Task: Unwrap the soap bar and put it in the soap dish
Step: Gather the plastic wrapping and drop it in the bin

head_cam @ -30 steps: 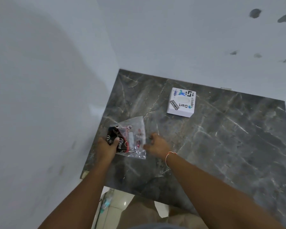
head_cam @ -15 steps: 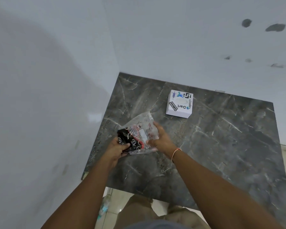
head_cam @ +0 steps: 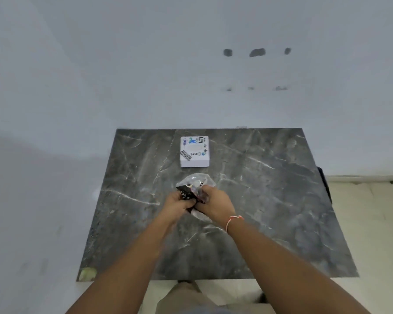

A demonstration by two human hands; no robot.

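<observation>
Both hands, left hand [head_cam: 178, 203] and right hand [head_cam: 216, 203], clamped on clear-wrapped soap pack [head_cam: 192, 189] just short of white box [head_cam: 195, 151]; judgement: pinch film edge, peel apart gently.

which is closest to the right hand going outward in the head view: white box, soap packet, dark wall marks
1. soap packet, gripped in both hands, touching the right hand
2. white box, just beyond on the marble table
3. dark wall marks, high on the far wall
</observation>
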